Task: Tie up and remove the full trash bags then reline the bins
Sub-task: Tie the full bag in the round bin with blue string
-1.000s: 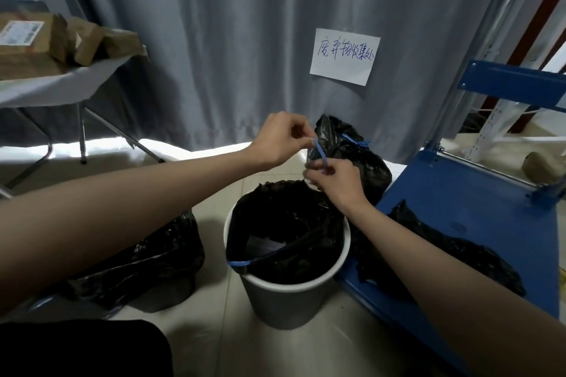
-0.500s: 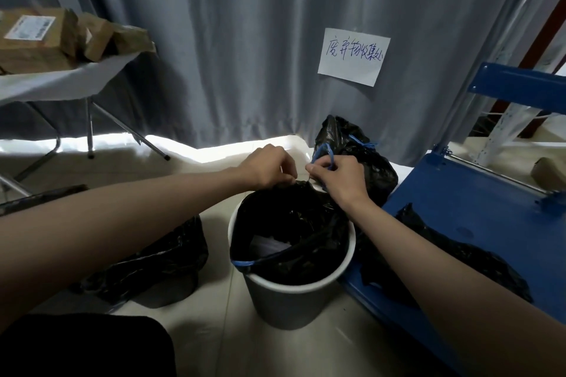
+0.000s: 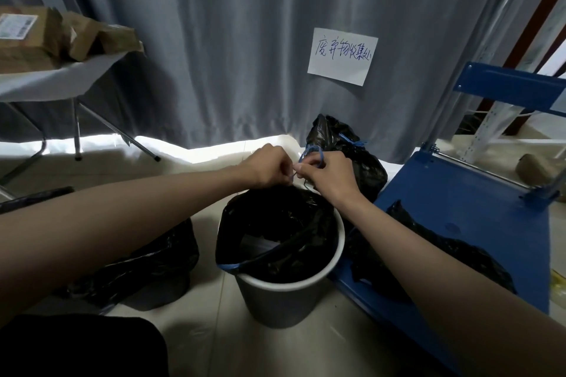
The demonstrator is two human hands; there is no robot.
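Observation:
A grey bin (image 3: 281, 294) stands on the floor in the middle, lined with a black trash bag (image 3: 275, 223) that has a blue drawstring (image 3: 311, 151). Over the bin's far rim my left hand (image 3: 269, 167) and my right hand (image 3: 329, 176) meet, each pinching the blue drawstring, whose loop sticks up above my right hand. A tied black bag (image 3: 346, 156) with a blue knot sits just behind them. Another black bag (image 3: 144, 266) covers a second bin at the left.
A blue platform cart (image 3: 477, 211) stands to the right with a loose black bag (image 3: 428, 254) lying on its deck. A folding table (image 3: 58, 79) with cardboard boxes is at the far left. A grey curtain with a paper note (image 3: 342, 56) hangs behind.
My left hand came down from above to the bin's far rim and closed in beside my right hand. Both now hold the drawstring close together.

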